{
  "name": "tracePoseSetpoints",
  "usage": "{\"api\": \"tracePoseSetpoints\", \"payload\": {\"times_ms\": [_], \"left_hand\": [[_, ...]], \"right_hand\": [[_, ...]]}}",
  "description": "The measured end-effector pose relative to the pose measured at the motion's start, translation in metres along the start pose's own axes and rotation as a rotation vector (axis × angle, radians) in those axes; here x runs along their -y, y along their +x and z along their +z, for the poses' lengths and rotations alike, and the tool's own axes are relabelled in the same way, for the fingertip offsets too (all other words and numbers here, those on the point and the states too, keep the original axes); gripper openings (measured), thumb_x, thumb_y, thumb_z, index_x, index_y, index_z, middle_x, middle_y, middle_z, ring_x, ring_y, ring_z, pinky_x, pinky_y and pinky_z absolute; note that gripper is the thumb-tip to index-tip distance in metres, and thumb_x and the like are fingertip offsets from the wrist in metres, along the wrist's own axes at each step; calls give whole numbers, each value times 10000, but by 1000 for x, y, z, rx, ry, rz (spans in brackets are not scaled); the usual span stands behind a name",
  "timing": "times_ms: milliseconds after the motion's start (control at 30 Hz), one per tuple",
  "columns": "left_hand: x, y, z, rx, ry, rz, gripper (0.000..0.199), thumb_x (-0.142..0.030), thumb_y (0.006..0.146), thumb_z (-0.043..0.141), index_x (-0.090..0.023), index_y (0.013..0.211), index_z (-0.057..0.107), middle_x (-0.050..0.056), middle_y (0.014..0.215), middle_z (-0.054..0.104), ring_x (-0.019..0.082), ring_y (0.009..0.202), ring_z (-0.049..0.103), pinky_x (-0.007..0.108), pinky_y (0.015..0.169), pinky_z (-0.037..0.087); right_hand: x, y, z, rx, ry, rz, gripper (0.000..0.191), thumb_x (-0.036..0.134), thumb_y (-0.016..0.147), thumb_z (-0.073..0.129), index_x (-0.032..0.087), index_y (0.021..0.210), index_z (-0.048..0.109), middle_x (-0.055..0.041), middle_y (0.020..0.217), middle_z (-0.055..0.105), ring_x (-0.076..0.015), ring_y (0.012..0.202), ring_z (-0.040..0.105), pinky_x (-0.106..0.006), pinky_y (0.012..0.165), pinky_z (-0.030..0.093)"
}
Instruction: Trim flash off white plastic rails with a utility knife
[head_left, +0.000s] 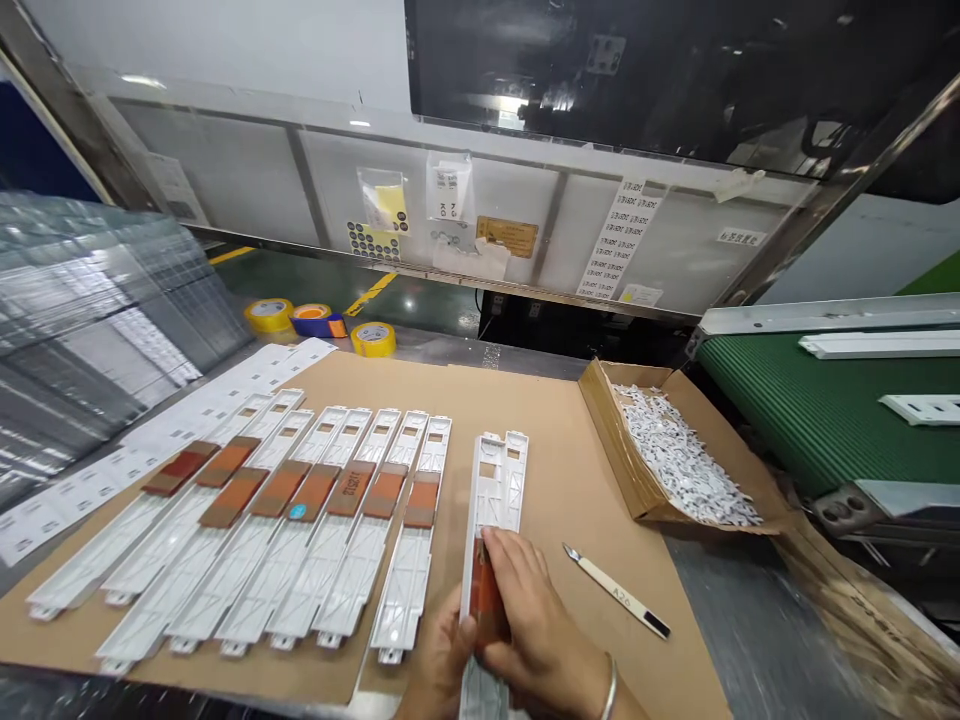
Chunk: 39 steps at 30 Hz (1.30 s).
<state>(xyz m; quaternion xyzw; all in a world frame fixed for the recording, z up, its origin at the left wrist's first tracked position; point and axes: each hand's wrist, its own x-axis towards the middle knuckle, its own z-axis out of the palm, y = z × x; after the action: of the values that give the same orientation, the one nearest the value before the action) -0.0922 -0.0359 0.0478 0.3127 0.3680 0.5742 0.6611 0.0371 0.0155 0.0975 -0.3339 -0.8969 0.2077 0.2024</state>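
Cardboard (562, 480) covers much of a dark worktop (712, 600), and above its near edge both hands work on one white plastic strip (489, 490), its far end pointing away from the person. The left hand (439, 650) grips the strip's left side, its thumb pressed near the lower end of a red-brown block (486, 600) that sits on the strip. The right hand (536, 615) is closed over the block from the right, fingers lying across it and hiding part of it; a metal bangle (610, 685) circles that wrist. A second strip end (516, 455) shows just beside the held one, though how far it runs under the fingers cannot be told. To the left, eight similar strips (405, 590) lie slanted in a row, each with a brown piece (420, 498) across it, one marked with a blue round sticker (298, 512). Right of the hands rests a pale-handled knife (615, 590); beyond it, an open carton (611, 440) holds many small white parts (679, 450), near a green conveyor belt (810, 400). Tape rolls (373, 339) stand past the cardboard's far edge.
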Motion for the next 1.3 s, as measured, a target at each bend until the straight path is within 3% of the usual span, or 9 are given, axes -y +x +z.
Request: {"api": "tracePoseSetpoints", "payload": {"times_ms": [267,367,500,633,800,967,1133,1233,1300], "left_hand": [[-19,-17,6,59,-14,-70,505,-497,760,591,-158,1134,589,123,1040,652,304,1056,560,449,961,382],[-23,-20,6,114,4,-89,533,-497,758,592,-146,1158,563,133,1032,648,306,1033,573,447,919,421],[-16,-21,5,45,206,-4,531,-535,745,581,-161,1122,590,126,1084,636,335,1117,514,436,943,415],[1,-21,2,-144,409,5,562,-572,757,532,-189,1166,574,121,1208,585,334,1249,402,429,1059,293],[19,-20,2,-314,613,37,698,-520,798,494,-101,1334,339,186,1421,352,277,1335,286,412,1118,160],[-2,1,-13,-305,793,37,820,-454,726,602,-114,1367,220,194,1418,341,302,1331,284,431,1087,229],[-30,50,-26,-304,1044,4,709,-355,768,492,-52,1357,237,239,1363,342,339,1282,332,458,1014,305],[-26,80,-21,-295,1151,44,647,-262,729,499,-23,1307,337,226,1200,482,354,1186,407,475,982,312],[-19,92,-15,-301,1205,82,618,-217,722,489,-5,1289,364,231,1145,516,360,1150,421,504,971,303]], "right_hand": [[9,-23,16,-105,607,263,978,529,764,581,201,1466,-18,-110,1519,5,-303,1384,-10,-499,1076,185],[16,-16,30,-323,897,519,772,597,875,356,225,1464,23,-106,1483,228,-236,1362,202,-422,1045,287],[23,0,43,-509,726,774,557,575,885,382,180,1277,406,-95,1047,631,-221,968,594,-337,818,466],[18,7,54,-502,629,765,420,573,875,411,186,983,534,-20,712,628,-192,649,597,-296,618,473],[-6,19,65,-529,526,750,455,568,906,337,185,1072,518,-73,925,652,-218,886,617,-310,718,493],[-21,14,56,-455,406,615,472,450,970,164,174,1162,495,-103,1046,617,-200,985,588,-322,790,490],[-11,-28,70,-325,193,407,313,505,837,507,221,928,604,-80,904,624,-256,876,573,-411,779,463],[-2,-48,90,-263,69,324,350,509,627,730,233,820,639,-92,935,657,-330,899,588,-486,780,459],[-1,-59,95,-261,8,322,180,370,718,698,246,834,641,-93,1016,664,-350,981,589,-534,838,436]]}}
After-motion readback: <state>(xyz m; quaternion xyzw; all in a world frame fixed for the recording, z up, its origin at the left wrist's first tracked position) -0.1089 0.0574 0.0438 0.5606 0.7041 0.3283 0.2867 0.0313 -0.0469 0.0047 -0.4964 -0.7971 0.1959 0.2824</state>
